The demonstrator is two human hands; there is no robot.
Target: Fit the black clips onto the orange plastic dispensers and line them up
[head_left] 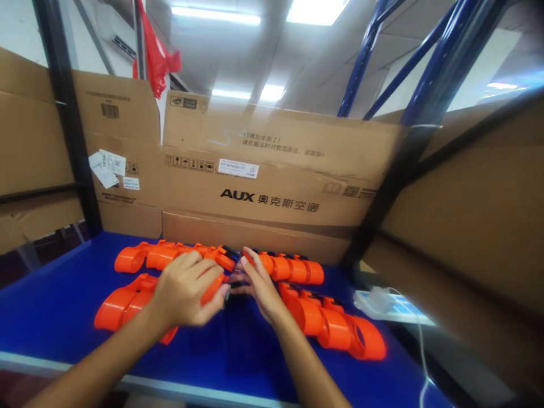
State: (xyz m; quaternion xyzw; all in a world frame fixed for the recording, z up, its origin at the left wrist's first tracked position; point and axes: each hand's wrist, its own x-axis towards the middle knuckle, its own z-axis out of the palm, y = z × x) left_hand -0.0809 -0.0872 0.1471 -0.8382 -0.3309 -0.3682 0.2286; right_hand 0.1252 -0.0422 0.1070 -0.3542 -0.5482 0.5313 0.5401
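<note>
My left hand (187,289) is closed around an orange plastic part (213,288); most of it is hidden by the fingers. A small dark piece shows at the thumb tip, too blurred to name. Right beside it, my right hand (260,283) has its fingers stretched out and apart, pointing toward the held part. Whether those fingertips touch it, I cannot tell. Similar orange ring-shaped parts lie in rows: a back left row (159,258), a back right row (297,270), a front left group (121,306) and a front right row (335,328). Some have black pieces attached.
The blue tabletop (204,362) has a pale front edge. Cardboard panels (272,226) stand behind and at both sides, with dark posts (70,124) at the corners. On the right, a white power strip (395,306) with a cable lies by the table edge.
</note>
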